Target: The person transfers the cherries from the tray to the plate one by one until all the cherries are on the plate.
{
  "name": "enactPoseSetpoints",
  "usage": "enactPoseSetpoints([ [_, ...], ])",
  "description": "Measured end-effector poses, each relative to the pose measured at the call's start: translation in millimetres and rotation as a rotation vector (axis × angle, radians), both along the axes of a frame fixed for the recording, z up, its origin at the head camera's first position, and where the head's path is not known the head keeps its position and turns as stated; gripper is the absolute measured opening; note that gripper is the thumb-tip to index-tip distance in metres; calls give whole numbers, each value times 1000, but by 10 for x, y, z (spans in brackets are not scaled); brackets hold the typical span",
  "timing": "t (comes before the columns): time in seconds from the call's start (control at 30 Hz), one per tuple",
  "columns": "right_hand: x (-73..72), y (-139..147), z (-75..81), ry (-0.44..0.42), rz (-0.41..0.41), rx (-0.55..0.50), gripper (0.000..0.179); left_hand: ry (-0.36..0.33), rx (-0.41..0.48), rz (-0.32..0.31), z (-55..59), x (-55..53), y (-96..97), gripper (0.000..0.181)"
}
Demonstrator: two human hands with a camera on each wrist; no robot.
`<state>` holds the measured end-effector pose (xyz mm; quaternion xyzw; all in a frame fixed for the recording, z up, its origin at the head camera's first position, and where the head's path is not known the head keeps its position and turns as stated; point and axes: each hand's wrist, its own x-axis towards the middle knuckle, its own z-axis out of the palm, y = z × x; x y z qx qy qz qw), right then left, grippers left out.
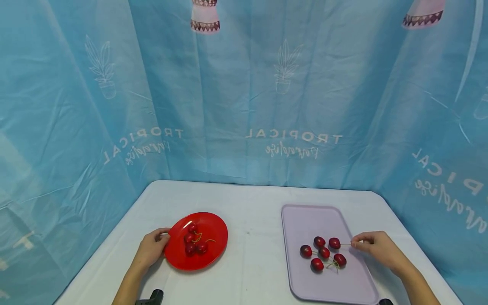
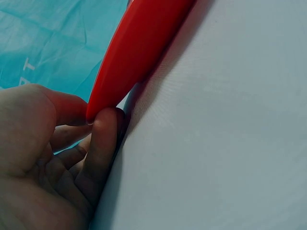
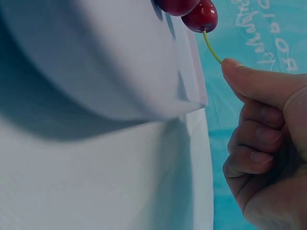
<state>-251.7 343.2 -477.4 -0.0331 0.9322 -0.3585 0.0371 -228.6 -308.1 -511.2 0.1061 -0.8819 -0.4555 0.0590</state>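
At the left, my left hand [image 1: 150,250] pinches the rim of a round red plate [image 1: 214,226]. Thumb and fingers lie on either side of that rim in the left wrist view. Several dark red cherries [image 1: 190,249] with stems are grouped on the plate. On the right, a pale lilac rectangular tray [image 1: 314,218] bears several more cherries [image 1: 317,265]. My right hand [image 1: 379,249] reaches over the tray's right edge and pinches the thin stem of one cherry [image 1: 334,243]. In the right wrist view this stem [image 3: 211,47] runs from the thumb tip to the fruit.
Plate and tray stand apart on a white-covered table [image 1: 251,254]. A blue printed curtain [image 1: 236,93] hangs behind the table and along both sides. Dark wrist gear [image 1: 155,296] shows at the bottom edge by the left forearm.
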Motion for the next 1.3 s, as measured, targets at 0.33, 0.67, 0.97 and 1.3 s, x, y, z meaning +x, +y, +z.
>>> enactPoseSetpoints([
  [0.33,-40,-74,23,3,-11,-8,30,46,-20,-19,-23,15,-4,38],
  [0.67,-40,-138,87,13,-7,12,31,-21,-8,-14,-4,3,-13,40],
  [0.97,-79,-234,129,73,29,-15,28,-17,2,-21,-3,-24,-30,40],
  [1.3,-126,-395,166,76,42,-52,28,-25,6,-21,18,-19,-30,40],
])
